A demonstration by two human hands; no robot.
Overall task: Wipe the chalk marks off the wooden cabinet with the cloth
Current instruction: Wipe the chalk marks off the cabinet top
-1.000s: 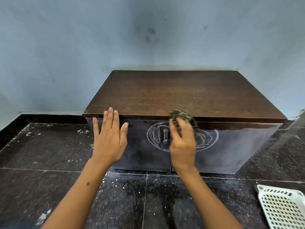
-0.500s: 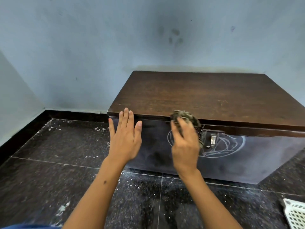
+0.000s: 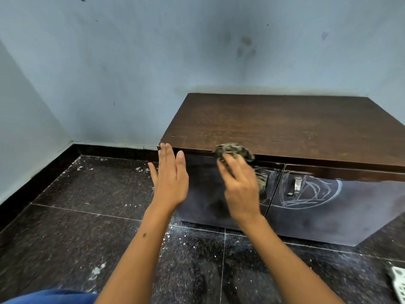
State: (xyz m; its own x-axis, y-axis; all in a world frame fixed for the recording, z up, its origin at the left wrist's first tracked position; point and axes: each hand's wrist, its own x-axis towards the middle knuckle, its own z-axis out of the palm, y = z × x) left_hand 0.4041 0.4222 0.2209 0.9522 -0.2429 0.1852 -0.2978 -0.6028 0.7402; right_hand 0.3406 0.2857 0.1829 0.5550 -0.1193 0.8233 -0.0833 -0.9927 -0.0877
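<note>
A low dark wooden cabinet (image 3: pixel 285 126) stands against the wall, with two glossy front doors. White chalk marks (image 3: pixel 315 194), a circle with scribbles, cover the right door around a metal handle (image 3: pixel 297 185). My right hand (image 3: pixel 241 187) grips a crumpled patterned cloth (image 3: pixel 235 151) and presses it on the left door near its top right corner. My left hand (image 3: pixel 169 177) is flat with fingers together, resting against the cabinet's left front corner. The chalk under my right hand is hidden.
Dark speckled floor tiles (image 3: pixel 87 216) carry white dust and flecks. A pale blue wall corner lies to the left. A white perforated basket (image 3: pixel 400 281) peeks in at the bottom right. Blue fabric (image 3: pixel 50 297) shows at the bottom left edge.
The view has swung left, so the cabinet sits further right in frame. My right hand with the cloth has moved left off the chalk circle onto the left door; the left hand stays at the corner.
</note>
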